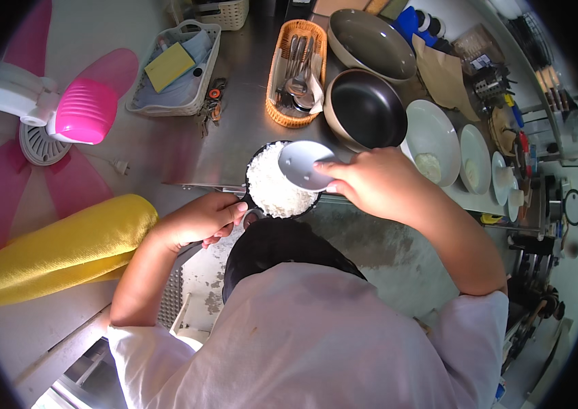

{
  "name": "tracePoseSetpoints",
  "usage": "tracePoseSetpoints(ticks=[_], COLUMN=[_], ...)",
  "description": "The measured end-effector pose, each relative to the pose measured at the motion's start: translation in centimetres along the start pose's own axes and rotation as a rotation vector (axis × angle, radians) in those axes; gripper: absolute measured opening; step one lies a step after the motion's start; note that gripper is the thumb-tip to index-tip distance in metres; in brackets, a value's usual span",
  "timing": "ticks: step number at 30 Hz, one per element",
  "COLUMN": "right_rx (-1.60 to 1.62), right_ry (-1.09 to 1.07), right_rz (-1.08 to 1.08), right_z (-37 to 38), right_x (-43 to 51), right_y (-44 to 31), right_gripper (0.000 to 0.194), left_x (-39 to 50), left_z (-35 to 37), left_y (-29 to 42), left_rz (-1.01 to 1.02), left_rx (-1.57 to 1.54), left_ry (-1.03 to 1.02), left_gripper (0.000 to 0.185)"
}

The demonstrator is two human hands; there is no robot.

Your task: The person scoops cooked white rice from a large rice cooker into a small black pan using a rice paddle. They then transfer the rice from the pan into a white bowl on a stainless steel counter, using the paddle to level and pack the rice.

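My left hand (206,221) grips the handle of a small black pan (248,162), its thumb on top. White grains that look like cooked rice (272,190) fill the pan nearly to the rim. It hangs at the front edge of the steel counter, just ahead of my body. Between thumb and fingers, my right hand (378,179) pinches a small pale grey bowl (299,159). The bowl is tilted over the right side of the rice and covers part of it. A few white grains cling to the bowl. Whether the bowl touches the rice I cannot tell.
Behind the pan, a wicker basket (273,105) holds cutlery. Two deep pans, one dark inside (365,110) and one brown-grey (370,43), stand right of it, beside white bowls (434,135). Leftward are a plastic basket (166,107), keys (212,110), a pink fan (87,110) and yellow cloth (69,235).
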State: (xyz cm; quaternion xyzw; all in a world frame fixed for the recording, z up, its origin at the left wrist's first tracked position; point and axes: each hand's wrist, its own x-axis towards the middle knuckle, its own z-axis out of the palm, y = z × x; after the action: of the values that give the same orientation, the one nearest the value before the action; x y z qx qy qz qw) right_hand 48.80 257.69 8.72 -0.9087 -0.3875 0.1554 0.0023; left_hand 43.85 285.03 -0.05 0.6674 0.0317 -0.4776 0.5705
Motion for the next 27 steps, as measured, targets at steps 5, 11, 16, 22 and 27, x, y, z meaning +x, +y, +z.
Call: tracePoseSetpoints(ticks=[5,11,16,22,27], right_rx=[-0.092,-0.090,-0.082,-0.255,-0.337], right_ry=[-0.186,-0.253,-0.355,-0.235,-0.394], right_rz=[-0.014,-0.054,-0.080,-0.163,-0.070], right_z=[0.2,0.5,-3.0,-0.6,0.8], right_x=[0.1,0.2,0.7,2.1,3.4], right_y=[0.2,-0.3,0.7,-3.9,-5.6], right_gripper=[0.027,0.026,0.023,0.024,0.023], left_x=[0.0,0.1,0.2,0.4,0.4], left_z=[0.0,-0.2,-0.3,-0.3,-0.3], left_y=[0.0,-0.2,-0.1,-0.2,-0.4], left_rz=[0.020,0.040,0.031,0.019,0.046], left_rx=[0.039,0.042,-0.059,-0.060,-0.069], left_ry=[0.077,0.066,-0.043,-0.066,-0.091], left_gripper=[0.036,0.036,0.035,0.033,0.030])
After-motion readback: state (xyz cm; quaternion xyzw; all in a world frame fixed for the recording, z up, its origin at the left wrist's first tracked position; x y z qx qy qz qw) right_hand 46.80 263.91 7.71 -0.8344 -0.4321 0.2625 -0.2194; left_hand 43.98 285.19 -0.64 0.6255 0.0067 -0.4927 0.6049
